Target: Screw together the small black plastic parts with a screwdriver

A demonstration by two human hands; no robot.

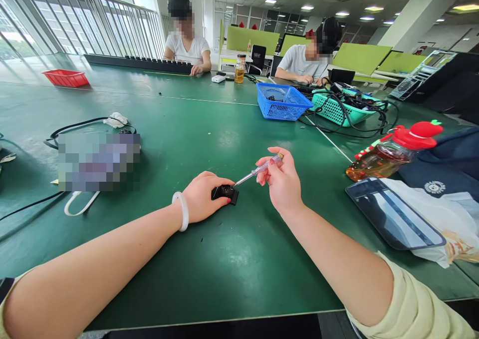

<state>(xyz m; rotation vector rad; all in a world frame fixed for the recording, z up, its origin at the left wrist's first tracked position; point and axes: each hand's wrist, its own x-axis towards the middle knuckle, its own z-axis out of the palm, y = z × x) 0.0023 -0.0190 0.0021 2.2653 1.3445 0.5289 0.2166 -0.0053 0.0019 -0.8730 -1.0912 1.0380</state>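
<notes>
On the green table, a small black part lies in front of me. My left hand, with a white bangle at its wrist, grips the part between thumb and fingers and covers its left side. A screwdriver with a clear handle is held in the fingers of my right hand. Its metal tip points down to the left and meets the upper right edge of the black part; whether it touches is too small to tell.
A blue basket and a cable-filled teal basket stand beyond my right hand. At right are a red-lidded bottle and a phone. A red tray is far left. Two people sit across the table.
</notes>
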